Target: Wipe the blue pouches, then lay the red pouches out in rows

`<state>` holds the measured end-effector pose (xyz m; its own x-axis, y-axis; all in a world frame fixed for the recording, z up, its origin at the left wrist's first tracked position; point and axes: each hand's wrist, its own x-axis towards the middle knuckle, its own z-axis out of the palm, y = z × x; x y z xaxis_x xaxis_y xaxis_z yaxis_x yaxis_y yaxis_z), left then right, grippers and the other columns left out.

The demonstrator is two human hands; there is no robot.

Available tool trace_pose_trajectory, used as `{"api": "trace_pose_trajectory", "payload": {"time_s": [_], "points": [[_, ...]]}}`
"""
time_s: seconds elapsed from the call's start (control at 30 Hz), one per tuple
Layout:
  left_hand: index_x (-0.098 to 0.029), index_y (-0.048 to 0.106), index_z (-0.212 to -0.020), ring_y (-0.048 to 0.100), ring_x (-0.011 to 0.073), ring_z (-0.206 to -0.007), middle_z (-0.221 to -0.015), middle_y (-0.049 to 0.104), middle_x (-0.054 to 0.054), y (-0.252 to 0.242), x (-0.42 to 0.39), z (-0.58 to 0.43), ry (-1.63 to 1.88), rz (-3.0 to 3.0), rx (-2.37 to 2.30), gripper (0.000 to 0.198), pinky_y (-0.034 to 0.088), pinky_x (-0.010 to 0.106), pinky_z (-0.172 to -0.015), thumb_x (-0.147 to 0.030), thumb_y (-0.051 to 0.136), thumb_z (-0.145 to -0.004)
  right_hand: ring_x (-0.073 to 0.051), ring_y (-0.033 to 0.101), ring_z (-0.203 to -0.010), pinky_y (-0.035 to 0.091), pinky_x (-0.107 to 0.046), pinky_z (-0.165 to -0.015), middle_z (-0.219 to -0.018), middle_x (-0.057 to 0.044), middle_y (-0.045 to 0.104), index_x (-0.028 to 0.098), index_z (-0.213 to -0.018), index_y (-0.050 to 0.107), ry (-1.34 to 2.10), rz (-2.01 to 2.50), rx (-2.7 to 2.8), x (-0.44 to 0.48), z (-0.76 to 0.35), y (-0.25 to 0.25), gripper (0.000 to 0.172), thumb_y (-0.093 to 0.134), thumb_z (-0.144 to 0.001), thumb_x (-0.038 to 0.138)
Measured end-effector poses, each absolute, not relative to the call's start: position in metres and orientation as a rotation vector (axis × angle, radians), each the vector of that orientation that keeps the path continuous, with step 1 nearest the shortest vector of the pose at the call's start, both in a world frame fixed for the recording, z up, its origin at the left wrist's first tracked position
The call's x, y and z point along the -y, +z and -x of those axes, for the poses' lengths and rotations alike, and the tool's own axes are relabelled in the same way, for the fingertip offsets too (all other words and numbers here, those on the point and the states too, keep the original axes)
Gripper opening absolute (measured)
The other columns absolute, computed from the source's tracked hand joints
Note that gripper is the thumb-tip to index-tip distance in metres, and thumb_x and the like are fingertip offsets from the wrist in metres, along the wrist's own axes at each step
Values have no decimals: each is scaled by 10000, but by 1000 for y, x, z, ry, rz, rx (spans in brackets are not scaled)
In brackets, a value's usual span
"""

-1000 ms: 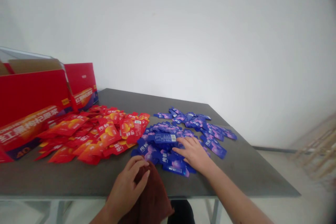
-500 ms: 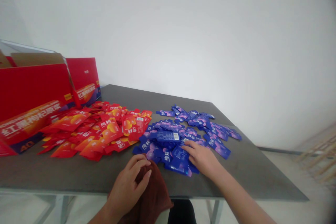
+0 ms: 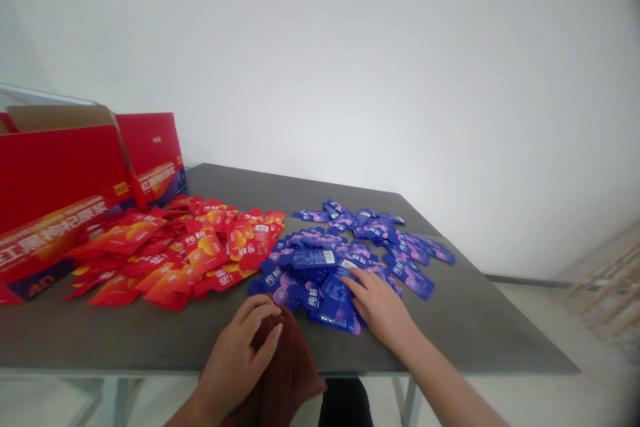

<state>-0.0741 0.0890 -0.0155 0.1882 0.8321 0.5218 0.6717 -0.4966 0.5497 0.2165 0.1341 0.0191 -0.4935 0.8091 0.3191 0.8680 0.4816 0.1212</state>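
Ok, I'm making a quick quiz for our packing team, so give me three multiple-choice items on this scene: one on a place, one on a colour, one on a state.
1. In this view, where do the red sachets lie relative to the blue sachets?
A. To their right
B. To their left
C. Behind them

2. What colour is the cloth in the left hand?
A. Dark brown
B. White
C. Blue

3. What is the right hand doing?
A. Holding the cloth
B. Resting on the red carton
C. Lying open on the blue sachets

Answers:
1. B: the red pile sits left of the blue pile.
2. A: the cloth shows dark brown below the hand.
3. C: its spread fingers touch the blue sachets.
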Motion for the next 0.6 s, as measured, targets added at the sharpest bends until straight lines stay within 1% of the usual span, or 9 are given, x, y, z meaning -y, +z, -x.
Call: {"api": "trace_pose_trajectory", "payload": {"time_s": [0.1,0.23,0.27,0.33,0.4,0.43,0.5,0.53,0.6], "points": [[-255,573,-1059,638,182,-1050,-1138,590,56,-14,-90,74,1209,-2261,-1466,162,532,294,-891,-316,482,-939,-297,589,-1173,502,-449,-968,-1360,-119,588,216,-1307,588,-396,1452,2495,-131,-214,19,439,511,-894,90],[-247,583,-1059,650,188,-1032,-1130,602,65,-14,-89,74,1228,-2261,-1463,180,543,295,-880,-332,485,-935,-246,591,-1157,481,-397,-981,-1335,-68,610,257,-1300,586,-385,1539,2429,-135,-227,20,423,477,-921,103],[-244,587,-1056,651,190,-1029,-1129,605,68,-14,-89,74,1228,-2261,-1464,183,545,296,-878,-336,487,-934,-240,600,-1136,480,-388,-976,-1307,-76,627,243,-1277,603,-385,1596,2383,-138,-237,20,390,481,-927,122],[-240,595,-1046,653,195,-1028,-1122,611,73,-14,-89,74,1226,-2260,-1464,188,548,300,-876,-344,487,-933,-251,622,-1088,482,-401,-963,-1231,-129,663,175,-1208,645,-395,1754,2245,-147,-264,21,316,468,-946,164],[-236,601,-1039,652,201,-1033,-1122,616,78,-14,-89,75,1221,-2254,-1465,194,549,306,-880,-347,481,-934,-273,628,-1083,473,-439,-967,-1165,-187,680,99,-1150,661,-403,1920,2092,-155,-296,20,305,432,-965,178],[-234,603,-1039,652,203,-1036,-1124,618,80,-14,-89,75,1220,-2251,-1467,197,549,308,-884,-347,480,-934,-277,622,-1103,464,-456,-979,-1159,-194,680,82,-1142,657,-393,1984,2043,-159,-311,19,297,442,-967,189],[-234,604,-1041,650,203,-1042,-1129,618,79,-14,-89,74,1224,-2243,-1472,196,547,310,-891,-346,485,-932,-266,607,-1143,457,-472,-996,-1208,-164,662,98,-1168,633,-337,2071,2007,-162,-335,13,283,534,-946,244],[-236,604,-1042,650,202,-1041,-1130,618,76,-13,-89,74,1228,-2240,-1475,194,547,307,-891,-345,489,-930,-254,609,-1143,463,-472,-992,-1231,-140,653,118,-1187,619,-294,2102,2006,-161,-342,9,306,576,-931,280],[-239,606,-1036,654,198,-1030,-1121,621,69,-13,-88,73,1243,-2238,-1474,188,550,298,-879,-346,495,-926,-230,637,-1087,492,-462,-956,-1219,-103,657,151,-1213,599,-204,2159,1994,-157,-351,1,348,609,-916,333]]}}
